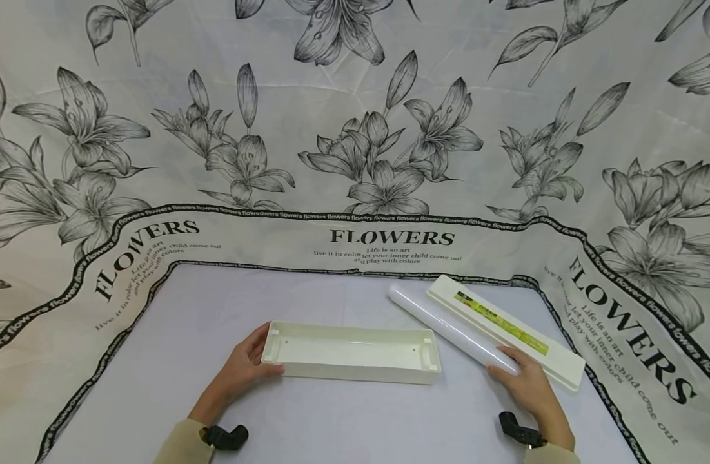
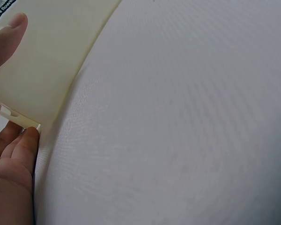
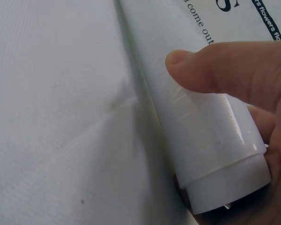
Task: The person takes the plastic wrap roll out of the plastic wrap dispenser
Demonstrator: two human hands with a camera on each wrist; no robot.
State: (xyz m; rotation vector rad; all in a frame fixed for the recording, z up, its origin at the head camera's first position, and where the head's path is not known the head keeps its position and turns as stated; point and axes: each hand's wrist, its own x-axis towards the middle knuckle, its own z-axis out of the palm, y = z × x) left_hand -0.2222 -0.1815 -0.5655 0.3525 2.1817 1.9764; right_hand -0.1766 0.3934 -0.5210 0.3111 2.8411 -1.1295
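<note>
A long cream plastic box (image 1: 355, 372), open side up, lies on the white cloth in the middle of the head view. My left hand (image 1: 242, 362) grips its left end, thumb on the front wall and fingers round the end. The left wrist view shows the box wall (image 2: 51, 56) between the thumb and the fingers (image 2: 24, 147). To the right, my right hand (image 1: 529, 386) holds the near end of a shiny white roll of plastic film (image 1: 447, 327). In the right wrist view the thumb lies across the film roll (image 3: 201, 126), just above its bare core end (image 3: 229, 187).
Beside the roll lies a long cream lid (image 1: 563, 368) with a yellow-green label (image 1: 500, 322), slanting down to the right. The white tabletop cloth (image 1: 331, 419) has a black printed border. Behind it hangs a flower-patterned cloth (image 1: 355, 90).
</note>
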